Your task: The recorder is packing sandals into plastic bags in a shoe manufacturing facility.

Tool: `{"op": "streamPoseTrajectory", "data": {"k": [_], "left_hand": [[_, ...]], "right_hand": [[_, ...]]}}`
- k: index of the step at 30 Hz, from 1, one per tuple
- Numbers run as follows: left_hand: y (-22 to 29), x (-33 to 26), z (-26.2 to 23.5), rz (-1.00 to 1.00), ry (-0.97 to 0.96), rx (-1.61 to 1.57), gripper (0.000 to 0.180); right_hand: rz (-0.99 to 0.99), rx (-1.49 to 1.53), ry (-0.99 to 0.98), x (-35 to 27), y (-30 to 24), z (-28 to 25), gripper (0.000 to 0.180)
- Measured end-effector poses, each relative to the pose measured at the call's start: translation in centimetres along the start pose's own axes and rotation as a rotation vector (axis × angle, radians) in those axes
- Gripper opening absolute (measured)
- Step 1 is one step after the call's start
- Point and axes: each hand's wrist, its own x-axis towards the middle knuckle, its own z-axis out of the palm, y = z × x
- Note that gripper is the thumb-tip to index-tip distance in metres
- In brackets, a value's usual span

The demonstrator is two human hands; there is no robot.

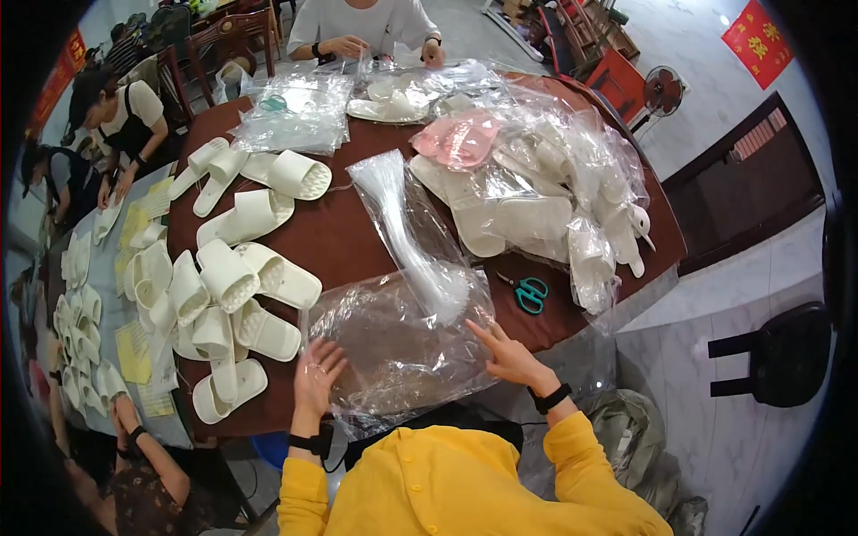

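A large clear plastic bag lies flat at the table's near edge, in front of me. At its left edge is my left hand, fingers apart and touching the film. My right hand is by the bag's right side, index finger stretched out towards the film and the other fingers partly hidden; nothing shows in its grip. A bundle of narrow clear plastic strips or folded film runs from the table's middle onto the bag. White slippers are heaped loose to the left of the bag.
Bagged white slippers pile up at the right, with a pink bagged slipper on top. Teal-handled scissors lie near the right edge. Flat clear bags are stacked at the far side. Co-workers sit across and at a left table.
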Motion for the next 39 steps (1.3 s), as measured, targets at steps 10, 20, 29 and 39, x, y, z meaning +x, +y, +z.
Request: {"op": "streamPoseTrajectory", "data": {"k": [10,20,29,39], "left_hand": [[3.7,-3.8,14.8,0.708,-0.317,1.600,0.048],[-6.7,1.3,8.7,0.452,-0.475,2.123,0.097],[-6.8,0.8,8.9,0.440,-0.473,2.220,0.093],[-7.1,3.2,14.3,0.609,-0.206,2.212,0.069]], "right_hand": [[-0.034,-0.127,-0.106,0.6,0.3,-0.4,0.096],[0.172,0.902,0.336,4.5,8.2,-1.5,0.062],[-0.094,0.036,0.252,12.6,3.5,-4.4,0.055],[-0.273,-0.069,0.331,16.3,-6.3,-16.2,0.038]]}}
